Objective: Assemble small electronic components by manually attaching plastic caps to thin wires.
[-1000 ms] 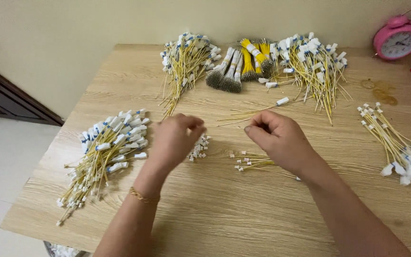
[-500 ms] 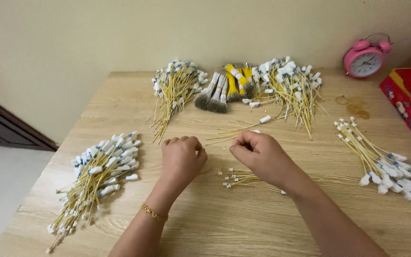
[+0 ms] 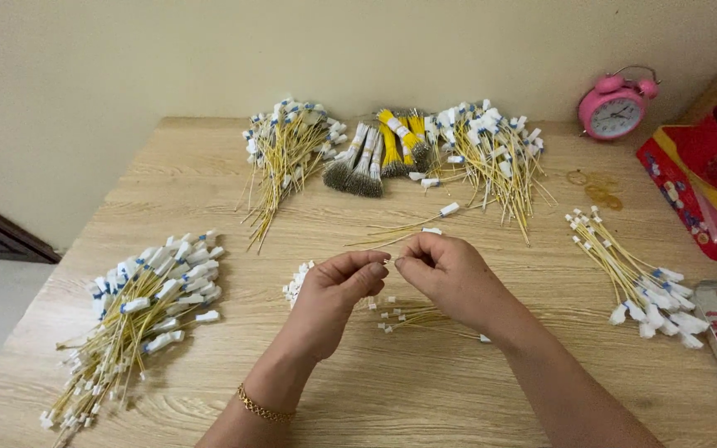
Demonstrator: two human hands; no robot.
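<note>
I saw light wooden desk (image 3: 475, 390) | big heap of yellow wires with white plug ends (image 3: 139, 311) lay finished-looking at left, loose few (image 3: 412, 315) remained under hands | left hand (image 3: 334, 290) and right hand (image 3: 450, 274) fingers pinched one thin yellow wire (image 3: 389, 262) between them.

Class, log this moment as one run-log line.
left hand: pinching small part | right hand: pinching, fingertips meeting left | under hands: loose wires | table: wire bundles, clock
</note>
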